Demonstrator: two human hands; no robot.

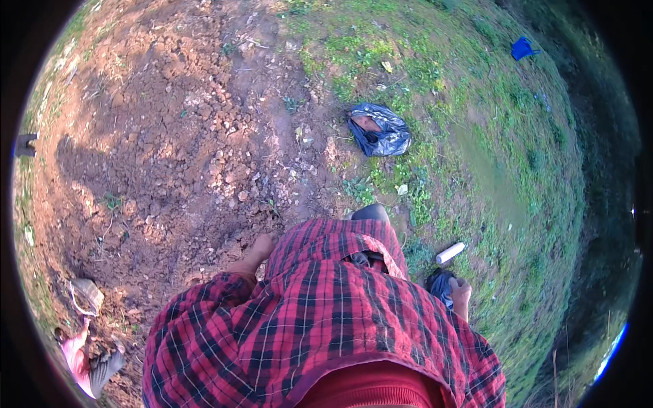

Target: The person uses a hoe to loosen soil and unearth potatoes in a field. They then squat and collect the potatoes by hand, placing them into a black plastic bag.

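My right hand (460,291) is low at my right side, its fingers closed on a dark plastic bag (440,283). Just beyond that bag a white cylinder, perhaps a bottle (449,253), lies on the grass. On my left side, my left hand (264,243) is by my knee over the bare soil; its fingers are hidden by the checked shirt, so what they do cannot be seen. Ahead of me on the ground sits another black plastic bag (382,129), its mouth open on something reddish-brown.
Loose, cloddy brown soil (183,115) spreads to the left, with grass and weeds (503,197) to the right. A blue container (522,49) stands far right. At lower left another person (81,364) reaches to a pale basket or bucket (87,296). A dark object (26,145) is at the left rim.
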